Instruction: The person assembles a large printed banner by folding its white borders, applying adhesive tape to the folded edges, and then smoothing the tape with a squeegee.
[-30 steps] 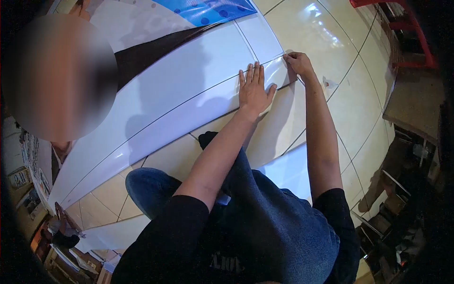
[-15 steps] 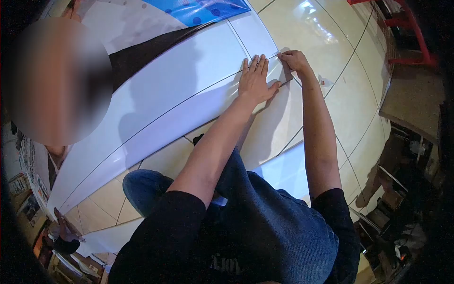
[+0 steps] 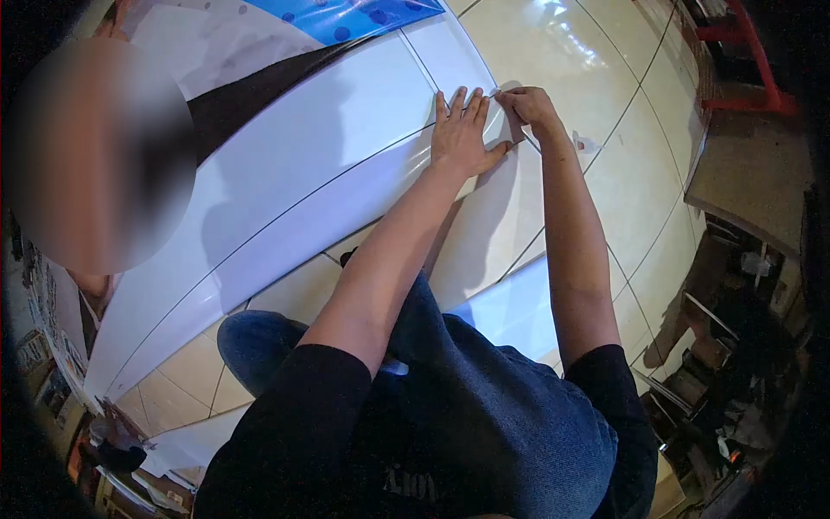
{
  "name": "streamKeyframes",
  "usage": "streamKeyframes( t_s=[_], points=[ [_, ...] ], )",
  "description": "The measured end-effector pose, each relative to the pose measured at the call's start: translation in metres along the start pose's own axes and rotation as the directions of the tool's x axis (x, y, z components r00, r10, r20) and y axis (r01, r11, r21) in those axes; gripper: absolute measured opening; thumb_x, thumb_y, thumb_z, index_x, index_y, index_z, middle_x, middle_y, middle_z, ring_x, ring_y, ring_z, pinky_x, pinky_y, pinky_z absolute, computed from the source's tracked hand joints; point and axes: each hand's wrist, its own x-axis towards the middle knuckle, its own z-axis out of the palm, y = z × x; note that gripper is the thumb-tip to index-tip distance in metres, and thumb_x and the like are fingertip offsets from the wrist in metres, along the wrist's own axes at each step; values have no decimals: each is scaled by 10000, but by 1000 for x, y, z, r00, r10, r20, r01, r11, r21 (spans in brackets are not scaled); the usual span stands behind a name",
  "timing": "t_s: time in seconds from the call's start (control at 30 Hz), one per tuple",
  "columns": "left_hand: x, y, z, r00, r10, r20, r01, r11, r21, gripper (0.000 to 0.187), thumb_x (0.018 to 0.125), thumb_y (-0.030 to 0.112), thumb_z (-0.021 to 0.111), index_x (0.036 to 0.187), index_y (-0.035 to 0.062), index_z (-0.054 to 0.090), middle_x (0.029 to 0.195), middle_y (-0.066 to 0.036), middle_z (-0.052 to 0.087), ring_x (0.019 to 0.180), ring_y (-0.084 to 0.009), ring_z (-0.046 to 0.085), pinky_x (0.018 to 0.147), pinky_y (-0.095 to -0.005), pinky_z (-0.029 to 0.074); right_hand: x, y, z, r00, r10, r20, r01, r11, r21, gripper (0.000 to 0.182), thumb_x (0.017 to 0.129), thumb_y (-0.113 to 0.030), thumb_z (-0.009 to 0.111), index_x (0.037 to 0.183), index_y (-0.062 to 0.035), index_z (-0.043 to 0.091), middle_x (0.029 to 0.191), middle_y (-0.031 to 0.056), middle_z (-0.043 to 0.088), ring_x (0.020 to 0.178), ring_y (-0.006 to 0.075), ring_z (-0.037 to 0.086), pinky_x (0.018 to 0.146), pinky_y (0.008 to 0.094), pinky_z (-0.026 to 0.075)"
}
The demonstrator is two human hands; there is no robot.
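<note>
A long glossy white sheet with thin dark lines along and across it lies over the tiled floor. My left hand rests flat on it near its far right end, palm down, fingers spread and thumb out to the side. Just right of it, my right hand is closed in a pinch at the sheet's edge, where the long dark line ends. Whatever sits between those fingertips is too small and too hidden to name.
A blue printed sheet lies at the top beside a dark strip. Another person is at the left. Nearer my legs is a second white piece. A red stool frame and a brown board stand right, above dark clutter.
The whole view has shifted slightly, so everything sits a little further left. Both hands keep nearly the same places on the sheet.
</note>
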Motion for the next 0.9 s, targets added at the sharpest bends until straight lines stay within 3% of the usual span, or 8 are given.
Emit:
streamKeyframes(
  t_s=[0.17,0.27,0.33,0.5,0.67,0.9],
  points=[
    [8,-1,-4,998,-7,63,5,999,38,929,832,714,467,1538,147,260,1602,-85,209,1485,-295,147,1185,-583,52,3,4,1,1000,12,22,-14,994,113,327,806,-233,751,999,30,725,803,92,673,620,176,607,542,313,492],
    [9,1,-7,997,-18,79,14,999,46,933,827,719,473,1541,160,253,1605,-77,203,1486,-296,142,1178,-599,50,1,-1,-1,999,36,2,-36,999,25,323,804,-227,744,1003,27,717,788,80,664,612,175,601,539,310,488],
    [10,1,-8,996,-21,91,15,998,65,934,825,722,475,1542,166,252,1606,-75,201,1486,-297,142,1176,-604,50,-2,-4,-2,1000,22,-2,-21,996,90,335,742,-207,770,971,34,729,833,125,699,690,218,652,590,348,530],
    [10,3,-10,995,-32,96,25,997,75,922,823,724,476,1540,184,263,1606,-74,198,1484,-294,146,1170,-614,65,-7,-2,-3,1000,30,7,-30,992,126,336,744,-184,759,991,41,722,849,131,698,693,217,650,590,345,526],
    [14,1,-13,996,-7,85,-2,995,102,891,820,700,502,1528,196,303,1556,-82,278,1450,-280,201,1139,-609,162,-5,2,-3,999,32,3,-32,985,170,311,758,-170,750,981,46,721,834,128,698,685,206,643,584,333,514],
    [19,1,-12,998,8,61,-16,992,124,938,755,717,566,1504,193,353,1512,-104,327,1424,-309,227,1117,-573,207,-11,-2,2,996,53,-68,-42,987,155,278,775,-181,725,942,40,712,789,106,683,644,203,615,590,334,506]
  ],
)
